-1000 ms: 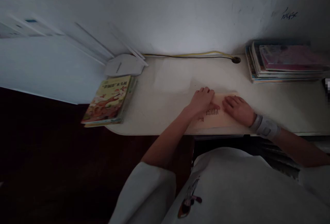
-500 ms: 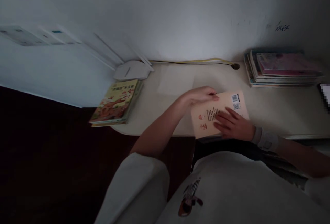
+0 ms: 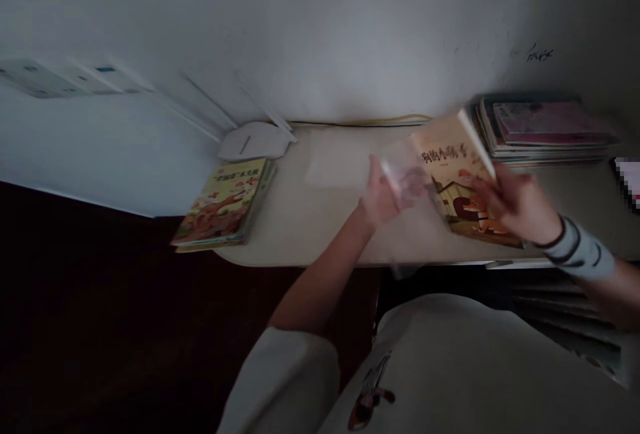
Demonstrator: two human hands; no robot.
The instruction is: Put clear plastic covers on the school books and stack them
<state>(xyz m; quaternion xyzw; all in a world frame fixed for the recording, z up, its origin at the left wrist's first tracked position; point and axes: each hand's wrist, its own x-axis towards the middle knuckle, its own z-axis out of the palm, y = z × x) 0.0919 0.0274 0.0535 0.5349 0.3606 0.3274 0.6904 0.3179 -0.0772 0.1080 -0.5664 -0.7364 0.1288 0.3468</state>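
My right hand point(image 3: 520, 204) grips the right edge of a picture book point(image 3: 463, 191), with the thumb on its front. A dog beside a doghouse and Chinese lettering decorate the cover. The book is tilted above the desk. To its left, my left hand point(image 3: 393, 191) is blurred, its thumb raised and fingers stretched toward the book's left edge. A pale, see-through smear crosses that hand; whether the fingertips touch the book I cannot tell.
A small stack of picture books point(image 3: 220, 204) overhangs the white desk's point(image 3: 300, 234) left end. Behind it stands a white router point(image 3: 255, 141) with antennas. A taller book pile point(image 3: 550, 131) sits at the back right, and a blurred-out dark-edged object point(image 3: 627, 181) lies at the far right.
The book has turned from its back cover to its front and moved right and up with my right hand. My left hand has come off the book, fingers now spread.
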